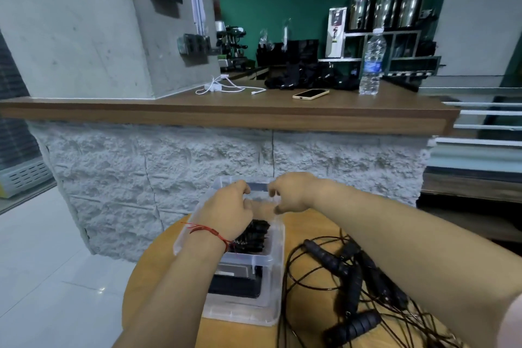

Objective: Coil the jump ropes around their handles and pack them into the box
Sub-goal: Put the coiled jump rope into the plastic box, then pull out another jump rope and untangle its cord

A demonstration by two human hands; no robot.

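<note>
**Status: 2 hands at the far end of the box**

1. I see a long rear bench point(197, 110) with a wooden top across the view. On it stand 1 water bottle point(372, 62) and 1 phone point(310, 93), with a white cable point(226, 87) lying to the left.
2. In front of it is the round wooden bench point(306, 229), which carries the task items.
3. The clear plastic box point(271, 305) sits on the left half of this bench, lid off.
4. Loose jump ropes point(353, 277) lie in a tangle just right of the box, black handles and thin cords overlapping.
5. Coiled jump ropes point(255, 236) lie inside the box, near its middle.
6. The left hand point(228, 206) is over the far half of the box with its fingers curled downward. I cannot tell what they grip.
7. The right hand point(291, 192) is at the far rim, fingers and thumb curled toward each other. I cannot tell what they pinch.
8. A red thread point(209, 232) circles the left wrist.
</note>
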